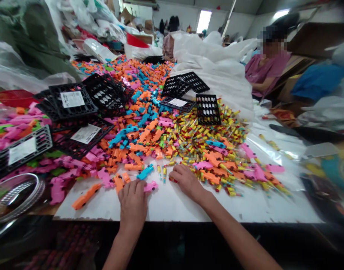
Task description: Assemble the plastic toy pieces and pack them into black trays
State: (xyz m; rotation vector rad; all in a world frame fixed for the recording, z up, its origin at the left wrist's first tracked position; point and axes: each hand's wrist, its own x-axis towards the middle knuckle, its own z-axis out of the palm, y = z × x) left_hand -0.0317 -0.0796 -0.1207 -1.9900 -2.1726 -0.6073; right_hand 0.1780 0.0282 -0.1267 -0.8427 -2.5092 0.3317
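My left hand (pixel 134 198) rests at the front of the white tabletop, its fingers curled down and closed. A pink toy car (pixel 151 186) sticks out at its thumb side. An orange toy car (pixel 119 183) touches its outer side, and a blue toy car (pixel 145 171) lies just beyond the fingertips. My right hand (pixel 188 183) has its fingers bent together over a small yellow tube with a red end (pixel 173 180), mostly hidden. Two similar small tubes (pixel 164 174) lie to the left of it. One orange toy car (pixel 86 196) sits apart at front left.
Black plastic grid trays (pixel 73 100) with white labels lie on the big heap of toy cars (pixel 143 123). Yellow tubes (pixel 183 138) are piled to the right, under another black tray (pixel 208 109). A person in a pink top (pixel 267 71) sits far right. A clear round container (pixel 17 198) stands left.
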